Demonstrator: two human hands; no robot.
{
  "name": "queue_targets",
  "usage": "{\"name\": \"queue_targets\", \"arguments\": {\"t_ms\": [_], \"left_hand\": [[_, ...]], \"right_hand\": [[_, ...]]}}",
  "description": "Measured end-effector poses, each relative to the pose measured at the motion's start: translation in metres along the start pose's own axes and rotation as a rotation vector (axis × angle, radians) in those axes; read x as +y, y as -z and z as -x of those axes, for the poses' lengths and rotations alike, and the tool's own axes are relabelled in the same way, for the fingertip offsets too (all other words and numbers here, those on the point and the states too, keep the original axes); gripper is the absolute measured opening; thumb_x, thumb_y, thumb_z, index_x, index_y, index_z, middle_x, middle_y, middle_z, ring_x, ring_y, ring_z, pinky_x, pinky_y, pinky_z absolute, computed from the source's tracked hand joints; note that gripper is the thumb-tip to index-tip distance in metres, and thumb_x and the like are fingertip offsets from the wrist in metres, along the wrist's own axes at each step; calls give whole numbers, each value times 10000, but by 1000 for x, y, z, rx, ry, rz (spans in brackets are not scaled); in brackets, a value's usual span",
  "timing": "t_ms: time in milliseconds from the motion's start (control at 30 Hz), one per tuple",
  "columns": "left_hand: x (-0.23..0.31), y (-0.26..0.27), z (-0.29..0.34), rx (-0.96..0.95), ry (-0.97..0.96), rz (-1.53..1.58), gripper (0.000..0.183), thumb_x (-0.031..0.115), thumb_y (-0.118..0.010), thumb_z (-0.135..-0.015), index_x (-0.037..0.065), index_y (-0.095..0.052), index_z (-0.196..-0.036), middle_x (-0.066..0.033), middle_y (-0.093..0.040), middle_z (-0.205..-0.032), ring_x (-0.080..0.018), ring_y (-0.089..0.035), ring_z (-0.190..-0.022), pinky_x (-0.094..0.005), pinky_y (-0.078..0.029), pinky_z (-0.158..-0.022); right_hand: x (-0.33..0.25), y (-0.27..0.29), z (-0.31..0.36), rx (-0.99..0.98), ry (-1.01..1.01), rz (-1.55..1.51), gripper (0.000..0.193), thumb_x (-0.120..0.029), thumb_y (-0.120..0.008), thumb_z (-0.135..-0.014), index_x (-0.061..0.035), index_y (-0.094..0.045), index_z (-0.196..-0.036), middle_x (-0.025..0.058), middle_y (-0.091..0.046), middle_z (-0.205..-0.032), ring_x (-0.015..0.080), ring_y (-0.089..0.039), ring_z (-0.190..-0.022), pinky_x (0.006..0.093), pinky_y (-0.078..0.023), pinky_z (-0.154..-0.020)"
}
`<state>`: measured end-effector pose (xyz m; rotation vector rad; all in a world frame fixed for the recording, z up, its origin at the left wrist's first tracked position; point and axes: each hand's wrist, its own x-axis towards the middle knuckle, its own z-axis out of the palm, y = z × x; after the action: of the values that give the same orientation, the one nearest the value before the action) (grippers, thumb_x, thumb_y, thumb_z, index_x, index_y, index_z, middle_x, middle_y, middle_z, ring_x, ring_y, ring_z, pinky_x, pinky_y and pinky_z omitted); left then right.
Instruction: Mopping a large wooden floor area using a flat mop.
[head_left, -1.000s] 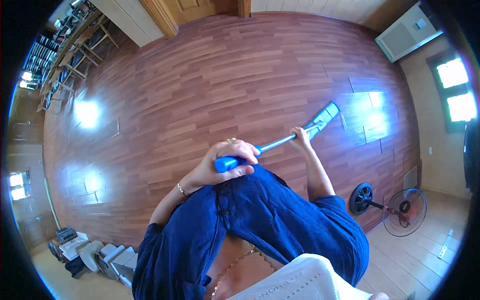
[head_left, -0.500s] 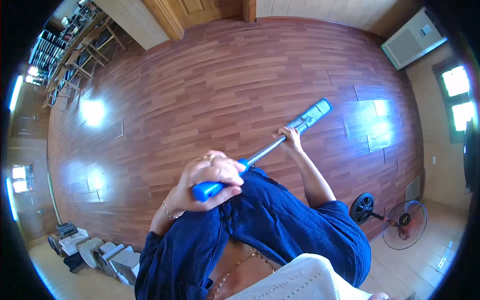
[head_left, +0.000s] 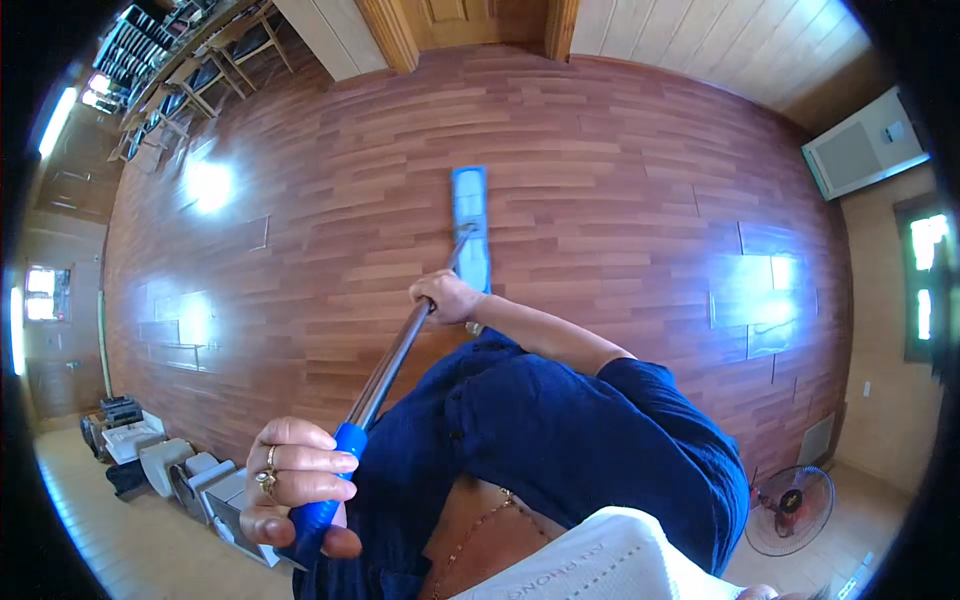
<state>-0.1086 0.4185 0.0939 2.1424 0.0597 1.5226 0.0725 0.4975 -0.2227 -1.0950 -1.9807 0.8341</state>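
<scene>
A flat mop [head_left: 470, 195] with a long blue head and a grey metal pole is held in both hands. My left hand [head_left: 295, 480], with rings on its fingers, is wrapped round the blue grip [head_left: 318, 520] at the pole's upper end, at the lower left. Farther down, my right hand [head_left: 450, 298] closes on the metal pole [head_left: 390, 370], its forearm reaching across from the right. The mop head points away from me over the wood-patterned floor [head_left: 590, 200]; part of its near end is behind my right hand and wrist.
At right are a standing fan [head_left: 790, 510] and a white wall unit [head_left: 868, 145]. Chairs [head_left: 245, 55] line a long table at the far left. Several pale boxy items [head_left: 170, 465] stand at the lower left. A wooden door [head_left: 470, 22] is at the far side.
The mop head has swung from the right to the middle. My left hand has moved down and left with the grip, my right hand leftward with the pole. The view has shifted slightly.
</scene>
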Motion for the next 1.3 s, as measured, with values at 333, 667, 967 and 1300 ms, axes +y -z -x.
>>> {"name": "queue_targets", "arguments": {"t_ms": [333,667,967,1300], "left_hand": [[-38,36,-35,-391,104,-164,498,504,-747,-703,167,-509,-982,20,-602,-813,-160,-616,-715,-321,-490,-645],[-179,-58,-14,-202,90,143,435,514,-739,-704,111,-607,-804,-32,-601,-710,-220,-619,-645,-359,-494,-616],[-275,-190,-39,-552,453,605,312,186,-813,-695,69,-650,-934,-88,-676,-920,-280,-642,-962,-386,-488,-831],[-346,-328,-78,-788,482,800,179,88,-710,-787,65,-623,-941,-130,-633,-1090,-325,-532,-1168,-453,-416,-968]], "right_hand": [[23,26,-59,-253,-17,181,283,-403,-657,-742,-136,-607,-663,71,-626,-699,274,-615,-766,418,-392,-754],[192,132,55,71,-431,262,165,-325,-709,-662,-250,-582,-738,13,-610,-655,306,-609,-695,444,-395,-645],[222,265,193,472,-705,375,215,-225,-734,-637,-117,-599,-765,92,-615,-805,321,-594,-848,446,-459,-705],[287,322,291,1015,-731,588,213,-21,-659,-582,-92,-599,-773,95,-563,-771,296,-532,-796,393,-430,-694]]}}
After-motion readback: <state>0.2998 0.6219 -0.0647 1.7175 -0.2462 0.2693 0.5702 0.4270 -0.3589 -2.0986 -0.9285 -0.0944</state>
